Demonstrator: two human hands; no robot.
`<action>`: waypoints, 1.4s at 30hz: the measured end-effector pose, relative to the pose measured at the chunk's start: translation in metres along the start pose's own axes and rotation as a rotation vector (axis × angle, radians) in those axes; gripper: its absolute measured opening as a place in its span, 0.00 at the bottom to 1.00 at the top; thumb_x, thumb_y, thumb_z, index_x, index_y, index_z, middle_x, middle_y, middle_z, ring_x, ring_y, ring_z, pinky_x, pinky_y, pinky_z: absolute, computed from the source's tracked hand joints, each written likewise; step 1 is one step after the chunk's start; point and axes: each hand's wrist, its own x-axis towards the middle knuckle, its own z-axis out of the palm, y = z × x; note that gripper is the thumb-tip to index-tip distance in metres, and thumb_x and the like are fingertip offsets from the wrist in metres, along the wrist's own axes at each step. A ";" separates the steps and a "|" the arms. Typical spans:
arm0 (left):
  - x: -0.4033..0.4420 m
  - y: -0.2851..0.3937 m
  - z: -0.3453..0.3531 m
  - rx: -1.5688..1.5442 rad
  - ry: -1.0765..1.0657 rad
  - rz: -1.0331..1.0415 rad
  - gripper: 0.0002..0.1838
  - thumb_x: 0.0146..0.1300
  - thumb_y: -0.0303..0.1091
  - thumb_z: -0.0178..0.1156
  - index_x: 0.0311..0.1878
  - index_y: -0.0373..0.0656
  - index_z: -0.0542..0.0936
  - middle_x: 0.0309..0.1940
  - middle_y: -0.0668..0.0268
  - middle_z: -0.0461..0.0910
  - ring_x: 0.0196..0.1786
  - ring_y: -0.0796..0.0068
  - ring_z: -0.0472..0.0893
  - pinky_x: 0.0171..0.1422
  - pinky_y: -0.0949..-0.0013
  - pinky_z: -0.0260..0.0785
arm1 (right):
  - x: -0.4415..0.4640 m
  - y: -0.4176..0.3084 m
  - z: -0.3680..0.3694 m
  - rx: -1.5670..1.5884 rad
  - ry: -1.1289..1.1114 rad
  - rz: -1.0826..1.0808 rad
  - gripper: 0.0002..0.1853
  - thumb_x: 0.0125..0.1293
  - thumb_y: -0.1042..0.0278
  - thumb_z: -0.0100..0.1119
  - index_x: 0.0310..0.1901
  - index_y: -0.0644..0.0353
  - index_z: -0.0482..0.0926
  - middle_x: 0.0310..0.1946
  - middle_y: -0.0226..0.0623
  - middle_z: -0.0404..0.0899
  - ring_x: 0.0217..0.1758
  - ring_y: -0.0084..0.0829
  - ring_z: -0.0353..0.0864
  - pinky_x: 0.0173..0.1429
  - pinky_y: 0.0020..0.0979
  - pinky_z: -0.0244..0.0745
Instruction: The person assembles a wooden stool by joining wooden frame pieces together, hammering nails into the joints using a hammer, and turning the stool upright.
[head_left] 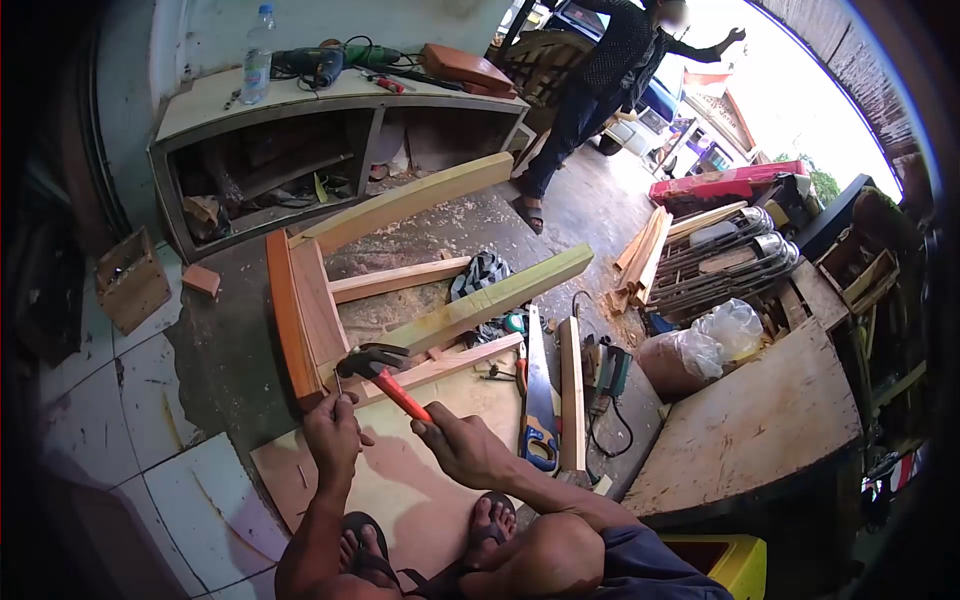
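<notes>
My right hand is wrapped round the red handle of a claw hammer. The hammer's dark head hovers at the near corner of a wooden frame, close to a nail. That thin nail stands upright, pinched between the thumb and fingers of my left hand. Whether its tip touches the wood I cannot make out. The frame lies on its side, with an orange-brown outer rail, a pale long leg and a greenish long leg.
A handsaw, a wooden bar and a corded power tool lie right of the frame. Plywood is under my feet. Behind stands a bench with a bottle and drill. Another person stands beyond.
</notes>
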 end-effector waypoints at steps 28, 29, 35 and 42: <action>-0.002 0.003 -0.002 0.030 -0.001 0.033 0.14 0.75 0.31 0.51 0.38 0.32 0.81 0.13 0.69 0.72 0.12 0.80 0.74 0.17 0.72 0.70 | 0.007 -0.001 0.015 -0.036 -0.089 0.016 0.15 0.79 0.55 0.47 0.44 0.61 0.68 0.16 0.52 0.71 0.22 0.60 0.76 0.28 0.55 0.66; -0.002 0.003 -0.002 0.031 -0.002 0.035 0.14 0.75 0.31 0.51 0.38 0.32 0.81 0.13 0.69 0.72 0.12 0.80 0.74 0.17 0.72 0.70 | 0.007 -0.002 0.015 -0.037 -0.098 0.031 0.15 0.79 0.55 0.47 0.44 0.61 0.68 0.17 0.53 0.72 0.22 0.60 0.76 0.28 0.55 0.66; -0.001 0.000 -0.001 0.037 0.005 0.019 0.15 0.76 0.33 0.52 0.37 0.32 0.80 0.13 0.69 0.72 0.12 0.79 0.74 0.16 0.72 0.67 | 0.006 0.002 0.017 -0.021 -0.103 0.014 0.15 0.79 0.54 0.47 0.44 0.61 0.68 0.17 0.53 0.72 0.22 0.61 0.76 0.28 0.55 0.66; 0.001 -0.005 -0.004 0.065 0.006 0.024 0.14 0.75 0.33 0.52 0.38 0.32 0.81 0.13 0.69 0.72 0.12 0.77 0.77 0.16 0.71 0.68 | 0.006 0.006 0.019 -0.048 -0.086 -0.010 0.15 0.79 0.55 0.48 0.42 0.61 0.68 0.17 0.53 0.72 0.22 0.61 0.75 0.27 0.55 0.66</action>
